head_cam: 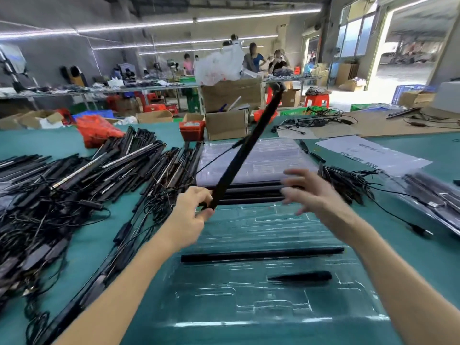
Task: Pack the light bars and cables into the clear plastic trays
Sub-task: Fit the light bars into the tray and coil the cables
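I am gripping the near end of a light bar (245, 148) in my left hand (191, 215), slanting it up over the clear plastic tray (249, 307) on the bench (423, 247). My right hand (311, 192) is hovering with fingers spread, holding nothing. Next I judge it needs lowering flat into a free slot beside the seated bar (261, 254).

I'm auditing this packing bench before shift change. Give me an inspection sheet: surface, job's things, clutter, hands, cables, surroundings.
Surface: green table, largely covered.
Job's things: clear tray in front holds light bars, one across its middle; stack of empty trays behind.
Clutter: red bag, cardboard boxes, printed sheet.
Hands: left hand grips a raised light bar by its lower end; right hand open, blurred, holding nothing.
Cables: tangled among heaped bars on the left; plug lead on the right.
Surroundings: people at far benches, red stools.
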`<state>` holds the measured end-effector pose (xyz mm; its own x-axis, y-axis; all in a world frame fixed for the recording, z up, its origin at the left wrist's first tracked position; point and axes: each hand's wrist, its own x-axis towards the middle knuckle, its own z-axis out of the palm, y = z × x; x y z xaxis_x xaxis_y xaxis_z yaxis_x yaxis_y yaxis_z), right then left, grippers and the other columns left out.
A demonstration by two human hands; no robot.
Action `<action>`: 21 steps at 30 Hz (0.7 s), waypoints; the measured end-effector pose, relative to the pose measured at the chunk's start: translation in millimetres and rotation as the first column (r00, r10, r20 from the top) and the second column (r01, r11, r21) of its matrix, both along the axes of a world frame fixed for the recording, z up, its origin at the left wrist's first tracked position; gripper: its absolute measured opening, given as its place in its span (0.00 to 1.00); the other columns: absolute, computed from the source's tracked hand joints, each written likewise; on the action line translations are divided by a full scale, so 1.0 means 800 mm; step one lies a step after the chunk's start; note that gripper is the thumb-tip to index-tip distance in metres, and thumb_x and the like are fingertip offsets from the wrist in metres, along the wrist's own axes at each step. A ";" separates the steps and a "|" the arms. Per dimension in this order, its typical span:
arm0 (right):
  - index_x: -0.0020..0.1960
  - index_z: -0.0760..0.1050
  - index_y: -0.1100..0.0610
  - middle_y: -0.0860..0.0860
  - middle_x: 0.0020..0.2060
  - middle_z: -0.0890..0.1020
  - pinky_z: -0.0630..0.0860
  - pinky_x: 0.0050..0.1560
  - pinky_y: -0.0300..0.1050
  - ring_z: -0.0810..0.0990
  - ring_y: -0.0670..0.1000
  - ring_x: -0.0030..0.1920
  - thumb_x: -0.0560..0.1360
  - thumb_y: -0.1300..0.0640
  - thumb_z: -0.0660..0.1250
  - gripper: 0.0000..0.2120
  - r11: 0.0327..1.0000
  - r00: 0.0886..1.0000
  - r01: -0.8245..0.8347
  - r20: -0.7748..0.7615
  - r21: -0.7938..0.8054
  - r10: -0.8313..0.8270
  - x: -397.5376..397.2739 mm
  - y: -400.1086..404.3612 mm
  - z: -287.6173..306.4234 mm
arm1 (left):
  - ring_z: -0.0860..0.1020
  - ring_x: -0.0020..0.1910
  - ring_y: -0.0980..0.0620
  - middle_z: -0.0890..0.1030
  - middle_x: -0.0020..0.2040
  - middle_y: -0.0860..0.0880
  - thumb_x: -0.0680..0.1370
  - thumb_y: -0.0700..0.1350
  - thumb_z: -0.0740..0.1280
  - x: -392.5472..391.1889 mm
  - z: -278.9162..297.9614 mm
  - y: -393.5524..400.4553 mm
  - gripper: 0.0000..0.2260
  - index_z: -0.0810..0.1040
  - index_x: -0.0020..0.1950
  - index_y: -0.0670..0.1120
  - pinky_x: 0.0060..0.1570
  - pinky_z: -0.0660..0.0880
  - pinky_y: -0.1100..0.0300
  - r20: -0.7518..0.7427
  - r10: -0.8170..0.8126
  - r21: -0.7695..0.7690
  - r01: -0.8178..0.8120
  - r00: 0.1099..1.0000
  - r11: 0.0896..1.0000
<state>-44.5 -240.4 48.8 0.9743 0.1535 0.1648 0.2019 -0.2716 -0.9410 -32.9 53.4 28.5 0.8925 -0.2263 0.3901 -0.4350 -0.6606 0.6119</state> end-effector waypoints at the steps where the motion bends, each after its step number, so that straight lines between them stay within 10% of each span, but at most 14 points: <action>1: 0.74 0.63 0.47 0.45 0.64 0.76 0.78 0.40 0.43 0.85 0.49 0.50 0.67 0.39 0.75 0.41 0.996 0.996 -0.088 -0.018 -0.019 0.088 0.002 0.025 0.004 | 0.73 0.59 0.48 0.75 0.58 0.47 0.77 0.31 0.68 0.001 -0.004 -0.003 0.14 0.74 0.44 0.51 0.64 0.66 0.57 0.002 -0.007 0.016 0.007 1.000 1.000; 5: 0.68 0.52 0.45 0.48 0.57 0.80 0.76 0.28 0.44 0.86 0.51 0.43 0.76 0.46 0.72 0.33 0.990 0.995 -0.094 -0.012 0.101 0.095 0.010 0.105 0.004 | 0.67 0.66 0.47 0.69 0.64 0.47 0.78 0.33 0.68 0.003 -0.021 -0.008 0.07 0.79 0.54 0.40 0.67 0.60 0.60 -0.009 -0.029 0.138 0.030 1.000 0.990; 14: 0.56 0.76 0.63 0.56 0.47 0.86 0.79 0.31 0.43 0.86 0.53 0.40 0.81 0.55 0.65 0.10 0.922 0.998 0.044 0.029 0.385 -0.060 0.005 0.140 0.002 | 0.69 0.62 0.59 0.73 0.58 0.58 0.77 0.41 0.70 -0.016 -0.023 0.031 0.10 0.72 0.50 0.54 0.63 0.63 0.66 0.014 -0.203 0.183 0.197 0.979 0.963; 21: 0.49 0.77 0.58 0.56 0.46 0.87 0.78 0.37 0.40 0.84 0.50 0.41 0.82 0.58 0.65 0.05 0.925 0.984 -0.084 0.179 0.369 0.018 -0.015 0.143 0.009 | 0.67 0.53 0.48 0.69 0.56 0.47 0.76 0.39 0.66 0.013 -0.033 0.084 0.16 0.70 0.63 0.46 0.50 0.70 0.51 0.076 0.474 0.217 -0.478 0.877 0.851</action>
<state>-56.6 -125.8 55.8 0.9192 0.0968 0.3817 0.3715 0.1082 -0.9221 -22.7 120.5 2.0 0.9061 0.1421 0.3984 -0.0422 -0.9068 0.4195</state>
